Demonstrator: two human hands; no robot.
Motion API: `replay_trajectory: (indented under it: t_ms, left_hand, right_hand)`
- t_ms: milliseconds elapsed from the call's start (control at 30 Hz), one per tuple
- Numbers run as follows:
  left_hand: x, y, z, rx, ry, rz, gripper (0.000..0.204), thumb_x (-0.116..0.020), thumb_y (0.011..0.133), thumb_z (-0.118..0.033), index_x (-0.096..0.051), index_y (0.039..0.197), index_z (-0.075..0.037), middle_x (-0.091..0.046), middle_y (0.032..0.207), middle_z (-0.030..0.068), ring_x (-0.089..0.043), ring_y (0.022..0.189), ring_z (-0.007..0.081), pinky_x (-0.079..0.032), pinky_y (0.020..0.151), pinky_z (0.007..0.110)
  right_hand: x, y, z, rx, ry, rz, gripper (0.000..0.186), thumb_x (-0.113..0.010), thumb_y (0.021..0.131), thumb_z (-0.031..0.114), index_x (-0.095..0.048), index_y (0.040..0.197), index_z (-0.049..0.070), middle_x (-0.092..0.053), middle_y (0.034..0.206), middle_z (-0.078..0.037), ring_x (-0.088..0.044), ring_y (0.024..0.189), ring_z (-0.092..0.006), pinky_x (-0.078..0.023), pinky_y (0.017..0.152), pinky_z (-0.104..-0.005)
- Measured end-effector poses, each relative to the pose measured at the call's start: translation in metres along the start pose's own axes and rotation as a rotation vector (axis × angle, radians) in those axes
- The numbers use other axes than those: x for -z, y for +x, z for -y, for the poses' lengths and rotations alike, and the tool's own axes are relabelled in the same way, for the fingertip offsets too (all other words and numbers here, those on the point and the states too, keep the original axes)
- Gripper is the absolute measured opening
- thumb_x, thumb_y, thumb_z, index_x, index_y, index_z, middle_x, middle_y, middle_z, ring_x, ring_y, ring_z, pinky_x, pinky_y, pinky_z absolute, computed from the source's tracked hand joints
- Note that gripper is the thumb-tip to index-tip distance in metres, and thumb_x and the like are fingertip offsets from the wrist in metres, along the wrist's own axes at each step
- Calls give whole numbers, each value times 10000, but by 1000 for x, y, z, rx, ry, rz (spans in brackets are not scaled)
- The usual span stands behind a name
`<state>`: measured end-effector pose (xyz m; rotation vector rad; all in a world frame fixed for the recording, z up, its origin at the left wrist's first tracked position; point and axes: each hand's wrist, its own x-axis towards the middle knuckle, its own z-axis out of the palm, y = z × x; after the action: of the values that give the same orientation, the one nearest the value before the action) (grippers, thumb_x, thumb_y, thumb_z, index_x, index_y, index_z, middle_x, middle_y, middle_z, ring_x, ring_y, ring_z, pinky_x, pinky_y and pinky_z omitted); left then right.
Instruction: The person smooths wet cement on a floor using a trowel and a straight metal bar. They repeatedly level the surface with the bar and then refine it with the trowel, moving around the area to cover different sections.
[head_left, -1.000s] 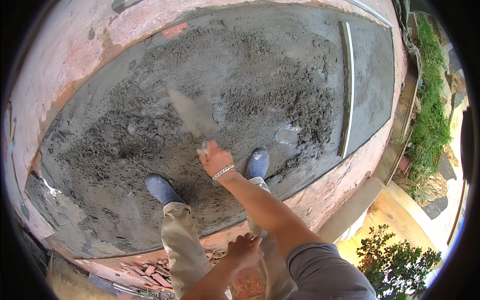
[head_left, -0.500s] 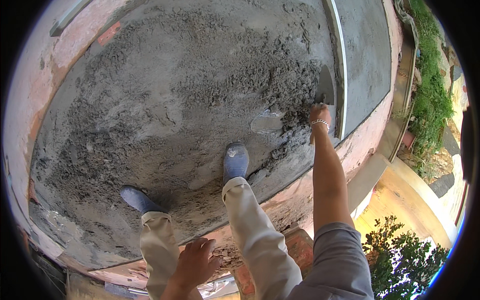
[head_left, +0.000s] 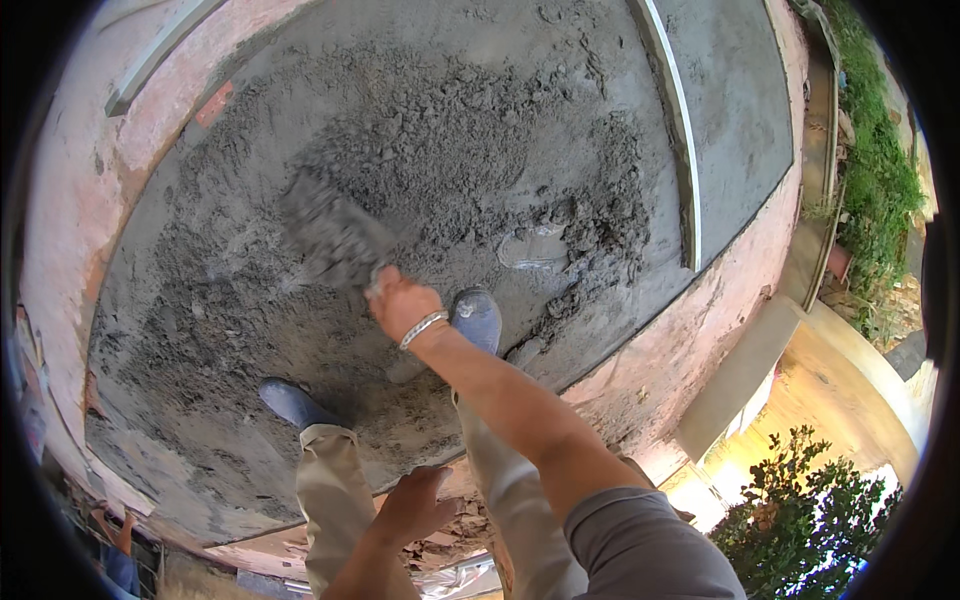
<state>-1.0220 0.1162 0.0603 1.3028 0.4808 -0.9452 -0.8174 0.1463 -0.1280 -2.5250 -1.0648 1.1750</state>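
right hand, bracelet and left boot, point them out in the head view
Right hand [head_left: 405, 306], head view: back of the hand.
Bracelet [head_left: 423, 329], head view: middle of the chain.
Left boot [head_left: 297, 402], head view: upper, behind the toe.

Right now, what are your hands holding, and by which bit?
The right hand holds a blurred trowel by its handle, mostly hidden; the left hand appears empty.

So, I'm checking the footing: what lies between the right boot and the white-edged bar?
In the head view, between boot and bar lie a smooth outlined patch and rough grey clumps.
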Motion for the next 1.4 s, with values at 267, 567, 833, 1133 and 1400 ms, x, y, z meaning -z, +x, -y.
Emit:
replay_trajectory:
  t_ms: [267, 567, 833, 1133, 1400]
  left_hand:
    - [16, -10, -1, -29, -91, -138, 611, -690, 878, -355, -530, 1313, 42, -570, 1230, 294, -552, 1168, 418, -443, 1016, 452]
    - [15, -24, 0, -138, -124, -149, 572, -696, 871, -320, -545, 1298, 29, -597, 1195, 266, -561, 1162, 412, -451, 998, 451]
    - [16, -24, 4, -139, -102, -143, 573, -690, 875, -304, -538, 1294, 56, -589, 1220, 280, -557, 1172, 424, -453, 1006, 457]
    - [24, -35, -6, -184, -159, -166, 569, -679, 875, -300, -523, 1333, 0, -576, 1274, 239, -571, 1184, 405, -497, 985, 467]
    - [23, -42, -5, -169, -163, -161, 561, -662, 902, -333, -512, 1348, -28, -551, 1320, 211, -549, 1228, 392, -503, 978, 499]
  right_hand:
    - [108, 57, -83, -369, -5, -473, 358, -627, 954, 326, -455, 1050, 26, -692, 838, -256, -680, 748, -452, -553, 667, -525]
    - [120, 106, -70, -475, -160, -359, 331, -585, 969, 316, -493, 1105, 29, -709, 1000, -256, -691, 957, -437, -560, 823, -510]
    - [64, 76, 37, -103, -233, -90, 358, -600, 975, 345, -475, 1066, 22, -702, 988, -243, -725, 866, -390, -602, 736, -479]
    - [68, 133, 51, -298, -235, -229, 331, -599, 974, 308, -477, 1095, 25, -694, 1035, -219, -713, 930, -394, -589, 790, -478]
    - [-7, 63, 118, 105, -248, 31, 325, -606, 963, 310, -464, 1076, 41, -690, 968, -214, -717, 840, -394, -593, 689, -489]
